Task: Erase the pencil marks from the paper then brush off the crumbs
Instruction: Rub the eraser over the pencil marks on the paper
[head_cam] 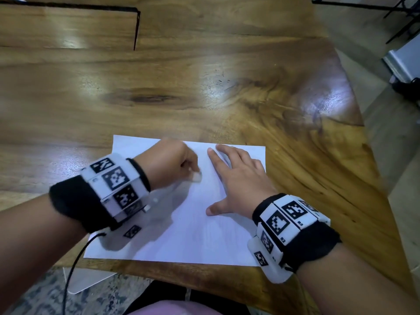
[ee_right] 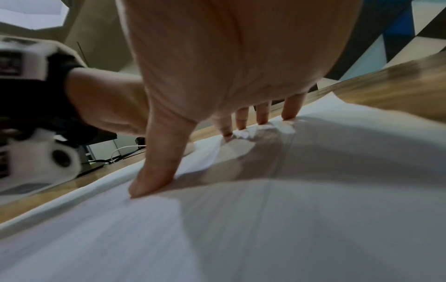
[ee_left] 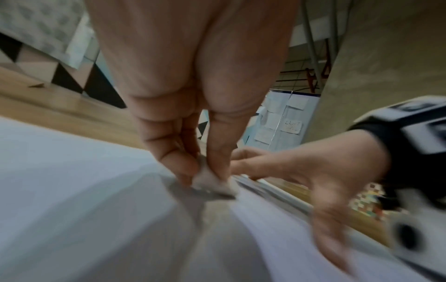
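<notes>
Your left hand [head_cam: 172,164] pinches eraser [head_cam: 196,177], tip pressed to paper [head_cam: 193,233] on counter [head_cam: 204,92] for rubbing. Your right hand [head_cam: 238,180] lies flat, fingers spread, pinning sheet against sliding.

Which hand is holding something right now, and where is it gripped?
The left hand pinches a small white eraser by its upper sides, lower end on the white paper sheet. The right hand only presses flat.

Glossy wood table [head_cam: 204,87] – matt paper [head_cam: 193,235]
</notes>
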A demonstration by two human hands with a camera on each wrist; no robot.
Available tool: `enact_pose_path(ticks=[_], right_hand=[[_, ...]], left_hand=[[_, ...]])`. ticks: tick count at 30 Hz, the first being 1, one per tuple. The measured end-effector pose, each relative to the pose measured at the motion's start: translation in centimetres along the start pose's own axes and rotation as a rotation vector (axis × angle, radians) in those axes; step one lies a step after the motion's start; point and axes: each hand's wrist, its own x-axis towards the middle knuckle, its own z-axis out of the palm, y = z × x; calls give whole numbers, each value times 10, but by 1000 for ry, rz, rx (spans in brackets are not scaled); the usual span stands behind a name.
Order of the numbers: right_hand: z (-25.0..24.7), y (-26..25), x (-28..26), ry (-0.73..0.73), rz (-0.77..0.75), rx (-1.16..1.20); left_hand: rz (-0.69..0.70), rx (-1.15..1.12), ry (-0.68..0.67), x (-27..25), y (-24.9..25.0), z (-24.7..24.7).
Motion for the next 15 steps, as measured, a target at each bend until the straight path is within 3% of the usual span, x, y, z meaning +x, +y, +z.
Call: enact_pose_path(ticks=[4, 6, 11, 15], right_hand=[[0, 0, 0, 3, 0, -6], [1, 0, 0, 1, 2, -1], [1, 1, -1, 0, 1, 8], [1, 0, 0, -4, -1, -3]], left_hand=[[-61, 8, 186, 24, 10, -6], [-44, -6, 172, 13, 5, 2], [85, 2, -12, -24, -5, 15], [26, -15, 79, 10, -1, 0]])
